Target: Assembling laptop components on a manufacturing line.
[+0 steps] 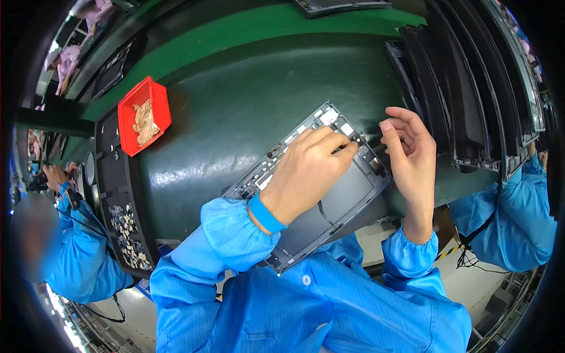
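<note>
A thin grey device housing (351, 189), like a laptop or tablet shell, lies at a slant at the near edge of the bench. Small parts and white patches line its far rim. Across it reaches my left hand (311, 169), with a blue band at the wrist. Its fingers are bent and pinched together over the far right corner; whatever is between them is hidden. Just right of that corner my right hand (411, 154) is raised off the housing. Its thumb and fingers are loosely curled and apart, and nothing shows in them.
A red bin (160, 106) of tan pieces stands at the left on a black compartment tray (141, 203) holding many small parts. Dark panels (453, 88) stand in a row at the right. Co-workers in blue sleeves (82, 259) are on both sides. Another panel (338, 5) lies at the far edge.
</note>
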Action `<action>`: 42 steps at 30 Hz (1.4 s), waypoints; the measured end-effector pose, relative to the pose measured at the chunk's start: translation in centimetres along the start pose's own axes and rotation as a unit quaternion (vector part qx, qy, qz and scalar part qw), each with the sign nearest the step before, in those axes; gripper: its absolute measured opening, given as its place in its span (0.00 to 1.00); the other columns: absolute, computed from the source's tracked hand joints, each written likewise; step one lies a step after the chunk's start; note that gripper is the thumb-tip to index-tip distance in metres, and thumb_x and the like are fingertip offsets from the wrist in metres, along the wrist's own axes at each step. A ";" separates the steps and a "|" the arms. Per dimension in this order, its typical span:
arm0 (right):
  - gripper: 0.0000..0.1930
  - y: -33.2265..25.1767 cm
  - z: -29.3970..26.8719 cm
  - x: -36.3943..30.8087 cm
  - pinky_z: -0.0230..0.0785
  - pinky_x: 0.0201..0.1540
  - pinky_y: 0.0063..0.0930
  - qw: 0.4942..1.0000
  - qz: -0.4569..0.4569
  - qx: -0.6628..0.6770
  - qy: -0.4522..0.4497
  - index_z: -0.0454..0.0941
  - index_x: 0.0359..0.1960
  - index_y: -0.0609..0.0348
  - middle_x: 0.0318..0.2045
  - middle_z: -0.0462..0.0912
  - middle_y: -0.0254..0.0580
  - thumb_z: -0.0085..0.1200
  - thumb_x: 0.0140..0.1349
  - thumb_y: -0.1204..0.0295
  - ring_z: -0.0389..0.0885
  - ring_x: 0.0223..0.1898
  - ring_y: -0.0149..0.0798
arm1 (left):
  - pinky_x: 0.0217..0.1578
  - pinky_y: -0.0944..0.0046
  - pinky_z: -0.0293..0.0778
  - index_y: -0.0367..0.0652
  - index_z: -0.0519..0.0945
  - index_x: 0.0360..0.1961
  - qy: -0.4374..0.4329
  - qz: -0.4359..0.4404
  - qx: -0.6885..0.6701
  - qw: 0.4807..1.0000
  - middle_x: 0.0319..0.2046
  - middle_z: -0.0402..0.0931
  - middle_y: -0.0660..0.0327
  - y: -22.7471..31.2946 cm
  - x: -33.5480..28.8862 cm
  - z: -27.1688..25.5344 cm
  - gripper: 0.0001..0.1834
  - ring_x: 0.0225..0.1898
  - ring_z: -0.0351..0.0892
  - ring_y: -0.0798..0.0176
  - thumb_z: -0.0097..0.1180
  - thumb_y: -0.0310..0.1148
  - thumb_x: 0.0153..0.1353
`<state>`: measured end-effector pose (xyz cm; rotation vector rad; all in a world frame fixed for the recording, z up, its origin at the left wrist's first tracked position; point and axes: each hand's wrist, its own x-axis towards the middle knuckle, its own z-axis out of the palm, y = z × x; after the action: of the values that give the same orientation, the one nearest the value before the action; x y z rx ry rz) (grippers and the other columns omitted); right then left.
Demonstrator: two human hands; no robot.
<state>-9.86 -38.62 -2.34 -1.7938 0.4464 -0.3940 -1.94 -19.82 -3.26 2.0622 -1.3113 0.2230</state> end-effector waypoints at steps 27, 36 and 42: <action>0.11 2.2 0.0 -1.0 0.71 0.43 0.29 0.996 -0.013 -0.090 0.008 0.86 0.48 0.63 0.39 0.87 0.43 0.64 0.68 0.70 0.77 0.37 0.34 | 0.43 0.59 0.81 0.39 0.88 0.42 -0.033 0.028 0.006 0.999 0.40 0.83 0.58 0.0 0.6 0.0 0.11 0.41 0.83 0.56 0.68 0.26 0.57; 0.12 1.8 -0.4 -1.5 0.75 0.47 0.30 0.987 -0.125 -0.081 -0.056 0.88 0.48 0.60 0.42 0.86 0.44 0.65 0.63 0.77 0.84 0.43 0.40 | 0.42 0.58 0.81 0.37 0.88 0.42 -0.017 0.038 -0.021 0.999 0.40 0.83 0.57 -0.1 0.6 -0.1 0.11 0.41 0.84 0.55 0.68 0.26 0.58; 0.13 1.7 -0.4 -1.1 0.78 0.46 0.34 0.952 -0.242 -0.175 -0.066 0.89 0.44 0.59 0.41 0.86 0.42 0.69 0.55 0.81 0.86 0.41 0.43 | 0.44 0.57 0.79 0.38 0.88 0.40 0.023 -0.026 -0.045 0.998 0.38 0.86 0.59 0.0 0.6 0.0 0.09 0.41 0.85 0.55 0.70 0.28 0.59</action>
<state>-11.18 -38.79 -3.96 -2.2623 -0.0330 -0.5538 -1.65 -20.29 -2.97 2.0003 -1.2159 0.1843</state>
